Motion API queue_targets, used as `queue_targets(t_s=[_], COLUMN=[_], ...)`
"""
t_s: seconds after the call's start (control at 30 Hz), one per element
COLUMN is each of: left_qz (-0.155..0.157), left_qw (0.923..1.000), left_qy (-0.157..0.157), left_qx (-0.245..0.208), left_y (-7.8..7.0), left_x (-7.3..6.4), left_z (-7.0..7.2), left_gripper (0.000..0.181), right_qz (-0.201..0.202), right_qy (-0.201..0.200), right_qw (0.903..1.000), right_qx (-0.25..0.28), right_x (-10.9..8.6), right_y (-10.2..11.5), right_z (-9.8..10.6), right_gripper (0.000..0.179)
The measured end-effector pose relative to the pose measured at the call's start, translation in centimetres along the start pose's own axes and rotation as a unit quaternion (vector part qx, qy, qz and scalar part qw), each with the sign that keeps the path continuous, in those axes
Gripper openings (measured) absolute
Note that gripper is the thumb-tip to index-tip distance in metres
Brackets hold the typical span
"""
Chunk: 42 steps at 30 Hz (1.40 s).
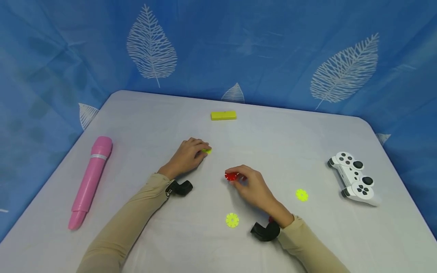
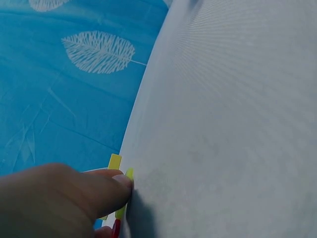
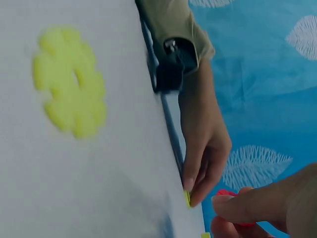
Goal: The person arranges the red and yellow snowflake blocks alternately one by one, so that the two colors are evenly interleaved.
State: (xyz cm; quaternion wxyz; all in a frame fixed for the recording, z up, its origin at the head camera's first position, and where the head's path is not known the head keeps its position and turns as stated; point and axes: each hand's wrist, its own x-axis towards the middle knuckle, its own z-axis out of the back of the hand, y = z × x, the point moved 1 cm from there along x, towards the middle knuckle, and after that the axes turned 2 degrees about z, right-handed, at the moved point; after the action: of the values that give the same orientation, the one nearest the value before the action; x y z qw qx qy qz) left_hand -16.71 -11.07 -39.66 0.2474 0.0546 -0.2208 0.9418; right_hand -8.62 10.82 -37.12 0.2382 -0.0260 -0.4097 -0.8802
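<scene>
My left hand (image 1: 187, 156) pinches a yellow notched disc (image 1: 206, 151) between thumb and fingertips, close over the table left of centre. In the left wrist view the disc (image 2: 130, 173) stands on edge at the thumb tip. To the right and nearer to me, my right hand (image 1: 252, 186) holds a red notched disc (image 1: 230, 176) by thumb and fingers. Much of that red disc (image 3: 227, 192) is covered by the thumb in the right wrist view. A flower-shaped yellow disc (image 1: 232, 220) lies flat below the right hand, and another yellow disc (image 1: 302, 195) lies to its right.
A yellow block (image 1: 223, 115) lies near the table's far edge. A pink microphone-shaped thing (image 1: 90, 182) rests on the left, a white game controller (image 1: 355, 178) on the right. Something red (image 1: 271, 219) shows partly from under the right wrist. A blue leaf-patterned cloth (image 1: 273, 49) hangs behind.
</scene>
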Motion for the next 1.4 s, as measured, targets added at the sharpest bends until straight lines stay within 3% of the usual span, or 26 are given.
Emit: queue_targets(t_s=[0.2, 0.47, 0.6, 0.83, 0.97, 1.4], left_qz=[-0.007, 0.000, 0.002, 0.002, 0.008, 0.007], left_qw=[1.0000, 1.0000, 1.0000, 1.0000, 0.9999, 0.9999], left_qy=[-0.002, -0.001, 0.002, -0.004, -0.004, -0.001], left_qx=[-0.003, -0.004, -0.004, -0.006, -0.006, -0.009], left_y=[0.1, 0.3, 0.2, 0.2, 0.2, 0.1], left_x=[0.0, -0.1, -0.1, 0.0, 0.1, 0.0], left_z=[-0.1, -0.2, -0.1, -0.1, 0.0, -0.2], left_gripper=[0.023, 0.023, 0.023, 0.026, 0.026, 0.023], right_qz=[-0.073, -0.147, -0.165, -0.161, -0.158, -0.109], right_qy=[-0.003, 0.021, 0.027, 0.029, 0.031, 0.041], right_qw=[0.9968, 0.9819, 0.9758, 0.9751, 0.9781, 0.9931], right_qx=[0.034, 0.118, 0.141, 0.150, 0.133, -0.014], right_x=[2.4, 6.4, 8.1, 9.7, 10.0, 9.4], right_y=[-1.3, -2.4, -2.4, -1.9, -1.9, -3.0], right_z=[0.2, -1.2, -2.0, -3.1, -3.3, -2.9], right_gripper=[0.030, 0.031, 0.031, 0.033, 0.033, 0.035])
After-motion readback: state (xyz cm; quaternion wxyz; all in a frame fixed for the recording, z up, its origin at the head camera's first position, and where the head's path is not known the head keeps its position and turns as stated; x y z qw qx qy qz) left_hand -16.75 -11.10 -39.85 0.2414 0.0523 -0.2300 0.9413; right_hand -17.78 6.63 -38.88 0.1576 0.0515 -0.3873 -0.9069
